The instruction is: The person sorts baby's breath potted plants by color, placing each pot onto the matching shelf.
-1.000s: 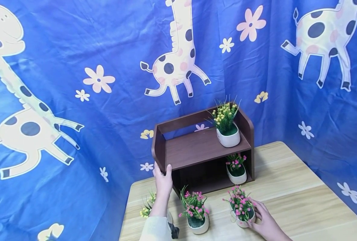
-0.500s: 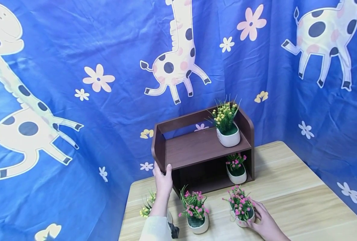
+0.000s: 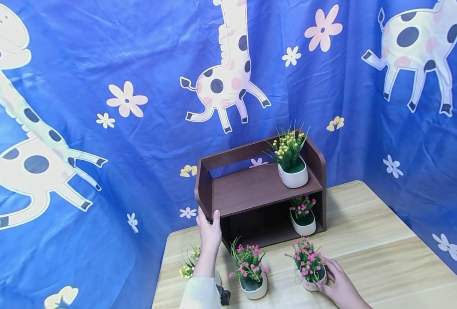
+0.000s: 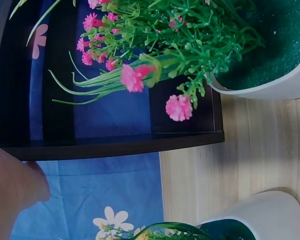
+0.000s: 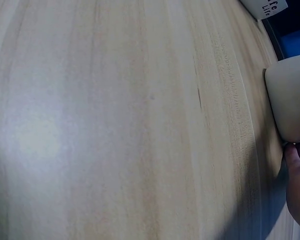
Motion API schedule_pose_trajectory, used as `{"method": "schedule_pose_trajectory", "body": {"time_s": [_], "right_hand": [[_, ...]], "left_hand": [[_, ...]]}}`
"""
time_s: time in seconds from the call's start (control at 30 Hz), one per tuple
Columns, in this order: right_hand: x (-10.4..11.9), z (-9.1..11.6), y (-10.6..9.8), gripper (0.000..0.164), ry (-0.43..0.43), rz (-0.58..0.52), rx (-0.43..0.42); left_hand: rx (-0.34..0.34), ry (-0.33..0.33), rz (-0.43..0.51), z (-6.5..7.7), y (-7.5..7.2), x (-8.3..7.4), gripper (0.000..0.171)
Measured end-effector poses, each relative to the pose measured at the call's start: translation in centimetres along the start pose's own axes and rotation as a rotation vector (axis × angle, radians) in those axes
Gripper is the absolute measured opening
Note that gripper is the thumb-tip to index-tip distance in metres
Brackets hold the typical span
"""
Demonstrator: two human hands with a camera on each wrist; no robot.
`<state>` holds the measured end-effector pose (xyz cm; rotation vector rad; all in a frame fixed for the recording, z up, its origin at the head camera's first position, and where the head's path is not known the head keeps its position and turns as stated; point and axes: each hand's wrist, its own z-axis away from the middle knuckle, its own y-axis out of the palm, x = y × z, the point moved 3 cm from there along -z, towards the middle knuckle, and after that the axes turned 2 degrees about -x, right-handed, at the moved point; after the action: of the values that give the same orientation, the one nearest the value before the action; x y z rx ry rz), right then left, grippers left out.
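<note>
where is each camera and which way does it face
Head: on the head, facing forward and down at the shelf; left grip, right grip, left sleeve show.
Left wrist: on that wrist, facing the shelf, picture sideways; part of left grip shows.
Right wrist: on that wrist, facing mostly table; part of right grip shows.
Head and left wrist share the shelf.

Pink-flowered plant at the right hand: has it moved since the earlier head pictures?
No: against the table and brown shelf, the pink-flowered plant shows no visible shift either way; the right hand holds its pot.
</note>
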<state>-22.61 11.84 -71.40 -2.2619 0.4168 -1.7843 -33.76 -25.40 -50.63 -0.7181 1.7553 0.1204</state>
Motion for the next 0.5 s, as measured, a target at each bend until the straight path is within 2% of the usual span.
{"method": "schedule_pose_trajectory", "body": {"time_s": [0.2,0.5], "right_hand": [[-0.09,0.13,0.0,0.094,-0.002,0.009,-0.007],[0.3,-0.12,-0.18,0.094,0.062,-0.004,-0.002]], "left_hand": [[0.0,-0.012,0.003,0.07,0.09,0.1,0.069],[-0.003,-0.009,0.012,-0.04,-0.01,0.1,0.069]]}}
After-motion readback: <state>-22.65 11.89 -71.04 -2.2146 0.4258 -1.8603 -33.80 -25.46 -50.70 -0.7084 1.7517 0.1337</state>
